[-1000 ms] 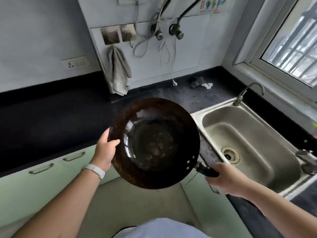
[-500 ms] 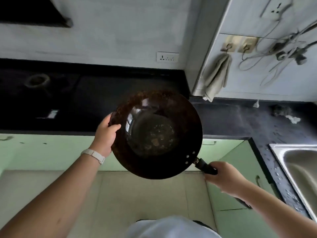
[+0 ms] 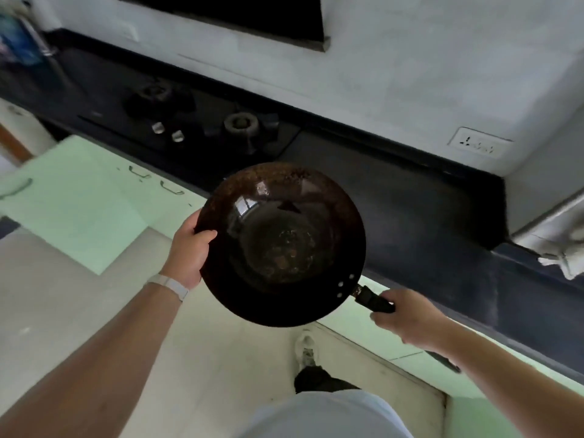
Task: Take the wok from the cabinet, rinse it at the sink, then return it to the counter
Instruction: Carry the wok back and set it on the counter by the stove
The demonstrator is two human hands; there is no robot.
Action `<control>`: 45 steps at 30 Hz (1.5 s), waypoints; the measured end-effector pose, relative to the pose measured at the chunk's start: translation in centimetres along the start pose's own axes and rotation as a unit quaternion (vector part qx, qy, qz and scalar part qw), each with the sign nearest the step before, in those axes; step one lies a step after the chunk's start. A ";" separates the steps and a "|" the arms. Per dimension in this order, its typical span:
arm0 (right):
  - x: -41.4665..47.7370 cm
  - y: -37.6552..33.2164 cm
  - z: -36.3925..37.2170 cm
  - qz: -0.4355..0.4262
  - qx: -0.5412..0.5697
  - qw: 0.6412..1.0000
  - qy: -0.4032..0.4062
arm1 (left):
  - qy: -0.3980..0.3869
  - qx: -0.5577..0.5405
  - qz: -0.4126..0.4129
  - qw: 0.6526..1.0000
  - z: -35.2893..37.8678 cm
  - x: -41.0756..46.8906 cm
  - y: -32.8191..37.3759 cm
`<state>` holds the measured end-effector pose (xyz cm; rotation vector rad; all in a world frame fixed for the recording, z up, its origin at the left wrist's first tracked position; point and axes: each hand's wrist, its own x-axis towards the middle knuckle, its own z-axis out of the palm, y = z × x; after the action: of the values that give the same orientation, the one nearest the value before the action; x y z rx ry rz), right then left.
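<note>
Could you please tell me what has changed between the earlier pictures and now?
The person has turned left, carrying the wok away from the sink, which has left the view, toward the counter beside the gas hob, now ahead. Nothing was let go: the left hand still holds the rim, the right hand the black grip.

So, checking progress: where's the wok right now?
The wok is mid head view, held before the dark counter: left hand grips its rim, right hand its handle.
</note>
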<state>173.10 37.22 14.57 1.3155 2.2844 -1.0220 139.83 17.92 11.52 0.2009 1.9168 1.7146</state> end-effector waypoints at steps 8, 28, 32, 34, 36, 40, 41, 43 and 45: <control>10.9 -9.5 -0.9 -0.106 -0.061 0.990 -0.073 | 0.110 -0.044 0.002 0.993 -6.8 5.2 1.0; 26.6 -39.3 5.5 -0.299 -0.164 0.917 -0.209 | 0.328 -0.119 0.016 0.937 -28.5 12.5 4.1; 25.8 -46.0 10.9 -0.295 -0.177 0.916 -0.207 | 0.338 -0.138 0.021 0.931 -36.0 13.2 2.7; 24.8 -49.5 14.1 -0.287 -0.185 0.919 -0.198 | 0.333 -0.141 0.025 0.932 -40.4 13.8 2.3; 23.5 -52.9 17.2 -0.273 -0.190 0.923 -0.196 | 0.337 -0.142 0.021 0.930 -45.2 14.2 2.1; 20.4 -59.5 22.5 -0.250 -0.181 0.929 -0.203 | 0.345 -0.149 0.017 0.927 -54.4 14.3 2.0; 19.7 -61.0 23.8 -0.252 -0.181 0.929 -0.200 | 0.345 -0.151 0.014 0.926 -56.4 14.4 2.1; 18.7 -63.8 25.9 -0.258 -0.191 0.927 -0.192 | 0.344 -0.158 0.012 0.926 -59.9 14.5 2.4; 18.0 -66.1 27.5 -0.258 -0.196 0.928 -0.185 | 0.341 -0.168 0.017 0.925 -62.9 14.8 2.4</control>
<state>105.53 7.44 13.22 0.3292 2.4003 -0.8001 95.97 -29.55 11.32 -0.5684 2.0105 2.3057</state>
